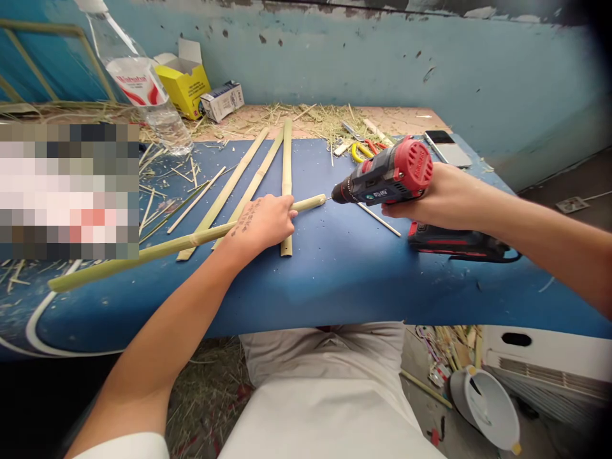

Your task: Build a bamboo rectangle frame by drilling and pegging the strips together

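Observation:
My left hand (265, 223) is closed around a long green bamboo strip (191, 241) that slants across the blue table, lying over other strips. In my right hand (444, 197) is a red and black cordless drill (382, 175), gripped by its handle and pointing left. The thin bit sits at the right end of the held strip; whether it has entered the bamboo I cannot tell. Under and behind my left hand lie several split bamboo strips (287, 159). A thin stick (380, 220) rests below the drill's chuck.
Behind the drill are yellow-handled pliers (361, 152) and a phone (447, 148). A water bottle (143, 89), a yellow box (184, 83) and a small box (222, 101) stand at the back left. Shavings litter the table (335, 280). A bucket (488, 408) is on the floor.

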The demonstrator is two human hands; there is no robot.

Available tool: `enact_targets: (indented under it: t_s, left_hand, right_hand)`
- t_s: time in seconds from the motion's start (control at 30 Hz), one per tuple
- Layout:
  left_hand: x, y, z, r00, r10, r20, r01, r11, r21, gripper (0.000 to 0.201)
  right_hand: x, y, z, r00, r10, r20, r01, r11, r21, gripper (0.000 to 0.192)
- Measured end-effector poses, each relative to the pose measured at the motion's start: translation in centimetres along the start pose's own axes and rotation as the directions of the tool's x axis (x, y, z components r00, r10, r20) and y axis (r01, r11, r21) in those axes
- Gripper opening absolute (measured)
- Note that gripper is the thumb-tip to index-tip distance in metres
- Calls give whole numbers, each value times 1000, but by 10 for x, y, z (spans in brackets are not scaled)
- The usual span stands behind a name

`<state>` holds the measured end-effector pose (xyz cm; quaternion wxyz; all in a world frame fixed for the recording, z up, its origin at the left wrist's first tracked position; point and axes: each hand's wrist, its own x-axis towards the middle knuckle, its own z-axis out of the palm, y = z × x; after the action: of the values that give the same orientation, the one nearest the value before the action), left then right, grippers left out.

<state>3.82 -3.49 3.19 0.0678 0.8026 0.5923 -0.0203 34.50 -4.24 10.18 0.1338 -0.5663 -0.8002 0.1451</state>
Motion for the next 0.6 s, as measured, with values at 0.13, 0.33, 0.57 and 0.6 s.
enact_targets:
  t_s: [0.13, 0.33, 0.57, 0.6]
  left_hand:
    - [1, -1, 1, 1000, 9, 14, -9, 1000, -3, 30]
    - [-2, 2, -4, 999, 14, 36, -14, 1000, 7, 37]
    - [-4, 4, -4, 1000, 10, 20, -11, 999, 31, 37]
    - [-4, 4, -4, 1000, 11, 16, -12, 999, 31, 36]
  right_hand:
    - [-3, 1, -2, 998, 54, 18, -54, 999, 1, 36]
    - [-7, 6, -1, 999, 31, -6, -31, 999, 11, 36]
    - [-7, 3, 1, 1000, 26, 2, -26, 1000, -9, 33]
    - [-6, 2, 1, 1000, 24, 2, -24, 1000, -12, 34]
